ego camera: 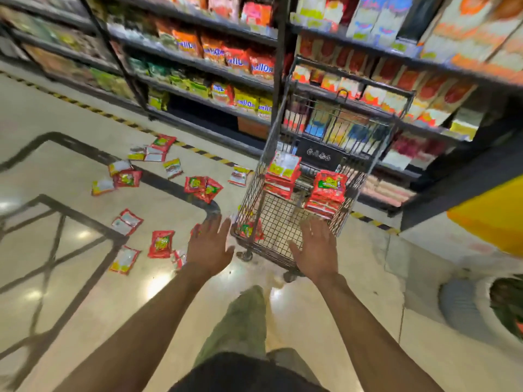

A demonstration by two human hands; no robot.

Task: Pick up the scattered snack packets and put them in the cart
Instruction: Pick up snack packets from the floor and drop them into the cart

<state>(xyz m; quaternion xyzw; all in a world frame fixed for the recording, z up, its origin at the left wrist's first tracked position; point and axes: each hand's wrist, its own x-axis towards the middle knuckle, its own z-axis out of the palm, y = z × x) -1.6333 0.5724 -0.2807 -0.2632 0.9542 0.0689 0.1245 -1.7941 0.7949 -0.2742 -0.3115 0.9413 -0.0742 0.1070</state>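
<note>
A dark wire cart [285,251] stands on the shop floor ahead of me. Inside it are two stacks of red snack packets, one on the left [283,174] and one on the right [328,192], plus a loose packet [250,230] at the near left corner. Several more red and yellow packets lie scattered on the floor to the left, such as one [161,244] near my left hand and a pair [203,188] farther off. My left hand [210,248] hovers open, empty, just left of the cart. My right hand [315,250] is open and empty over the cart's near edge.
Shelves full of snack bags and boxes [240,60] run behind the cart. A black and yellow striped line [198,151] marks the floor along them. A yellow fixture [492,216] stands at the right. My leg in green trousers [243,323] is below.
</note>
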